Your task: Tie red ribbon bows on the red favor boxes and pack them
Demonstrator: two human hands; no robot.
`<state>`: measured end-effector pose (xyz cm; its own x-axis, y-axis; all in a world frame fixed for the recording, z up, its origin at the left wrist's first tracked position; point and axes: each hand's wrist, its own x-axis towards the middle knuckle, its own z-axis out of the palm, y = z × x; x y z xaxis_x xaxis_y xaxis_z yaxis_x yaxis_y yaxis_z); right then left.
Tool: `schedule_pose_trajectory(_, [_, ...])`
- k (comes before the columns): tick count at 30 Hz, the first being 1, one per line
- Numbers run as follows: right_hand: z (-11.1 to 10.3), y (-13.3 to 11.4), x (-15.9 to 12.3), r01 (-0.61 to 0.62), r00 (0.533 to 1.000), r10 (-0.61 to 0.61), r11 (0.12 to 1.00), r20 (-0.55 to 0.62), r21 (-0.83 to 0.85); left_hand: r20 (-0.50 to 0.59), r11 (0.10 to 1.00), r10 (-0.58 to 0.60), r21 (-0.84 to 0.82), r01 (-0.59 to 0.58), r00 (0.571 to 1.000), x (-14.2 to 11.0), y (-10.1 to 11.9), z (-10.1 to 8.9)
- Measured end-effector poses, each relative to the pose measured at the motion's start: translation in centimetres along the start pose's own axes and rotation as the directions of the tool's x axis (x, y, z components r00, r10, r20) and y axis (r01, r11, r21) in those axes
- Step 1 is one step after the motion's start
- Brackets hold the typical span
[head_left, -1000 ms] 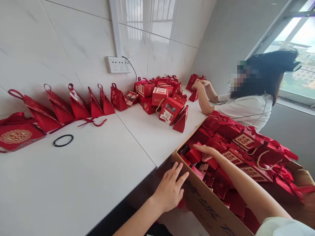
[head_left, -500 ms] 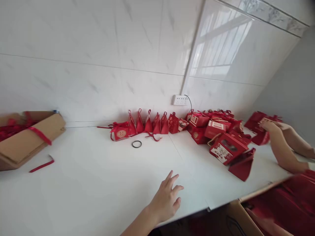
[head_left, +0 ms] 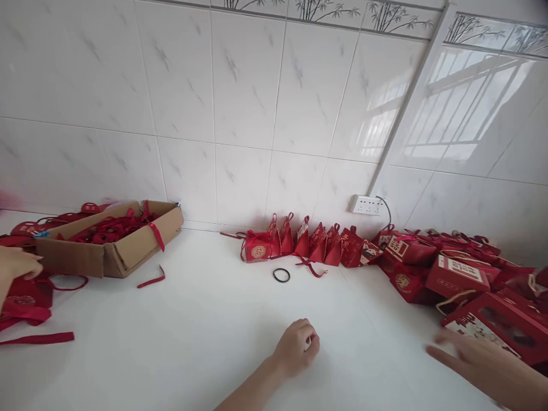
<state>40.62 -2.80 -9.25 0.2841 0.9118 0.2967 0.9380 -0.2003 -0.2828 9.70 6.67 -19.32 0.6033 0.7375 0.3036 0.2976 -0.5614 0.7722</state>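
Note:
My left hand [head_left: 296, 349] rests on or just over the white table, its fingers curled in toward the thumb. Nothing shows in its grip. At the right, my right hand [head_left: 475, 359] is somewhat blurred, with thumb and fingers apart and no object in them. Close behind it lies a red gift box [head_left: 499, 328] with a window and a rope handle. Beyond my left hand is a black ring [head_left: 281, 275], lying flat. A row of small red pointed gift boxes [head_left: 317, 244] stands by the wall, with a red ribbon [head_left: 314, 269] in front.
More red gift boxes [head_left: 402, 248] are heaped at the right. On the left, a cardboard box [head_left: 141, 242] holds red ribbons. Another person's hand [head_left: 19, 262] reaches in at the left edge over red boxes. A socket strip [head_left: 367, 205] with a cable is on the wall.
The view has turned left, bringing the cardboard box further in. My left hand's spread fingers have curled. My right hand has come up from the box of red items at lower right to above the table.

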Motion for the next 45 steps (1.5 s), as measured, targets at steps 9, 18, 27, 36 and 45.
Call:
schedule_pose_trajectory(9, [10.9,-26.1,11.3,0.264,0.896,-0.285,0.959,0.34,0.107,-0.022,0.998,-0.043,0.049,0.044,0.999,0.2,-1.8,-2.1])
schedule_pose_trajectory(18, [17.4,-35.4,16.1,0.036,0.961,-0.038,0.999,0.274,0.013,0.056,0.991,-0.125,0.049,0.122,0.991,0.5,-1.7,-1.6])
schedule_pose_trajectory(27, [20.8,-34.5,15.4,0.154,0.975,-0.161,0.987,0.155,0.055,0.05,0.963,-0.24,-0.115,0.244,0.97,0.7,-0.8,-2.2])
schedule_pose_trajectory(36, [19.5,-31.8,14.8,0.381,0.889,-0.426,0.892,0.166,0.244,-0.58,0.723,-0.681,-0.627,0.289,0.447,1.9,-3.8,-6.6])
schedule_pose_trajectory(45, [21.6,-30.7,11.7,0.33,0.9,-0.422,0.823,0.107,0.463,-0.723,0.733,-0.679,-0.658,0.174,0.127,0.9,-7.9,-11.6])
